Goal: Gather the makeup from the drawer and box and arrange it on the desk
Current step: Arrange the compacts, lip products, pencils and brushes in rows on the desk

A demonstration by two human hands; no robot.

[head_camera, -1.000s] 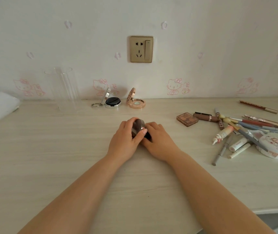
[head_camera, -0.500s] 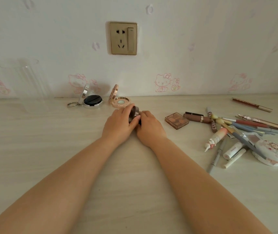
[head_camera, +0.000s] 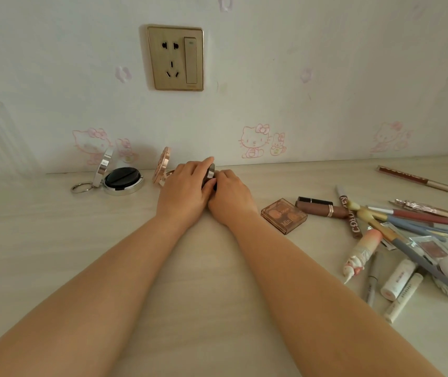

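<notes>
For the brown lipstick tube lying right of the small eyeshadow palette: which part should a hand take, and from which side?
Take the brown lipstick tube by its middle barrel, pinching across the width from above. It lies flat, its long axis running left to right. Its near and far long sides look free, while the right end meets the pen pile and the eyeshadow palette sits close to its left end.

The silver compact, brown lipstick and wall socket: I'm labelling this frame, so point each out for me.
silver compact (head_camera: pixel 123 179), head view, on its black inner disc.
brown lipstick (head_camera: pixel 316 208), head view, on the brown barrel's middle.
wall socket (head_camera: pixel 175 57), head view, on the gold plate's centre.
</notes>
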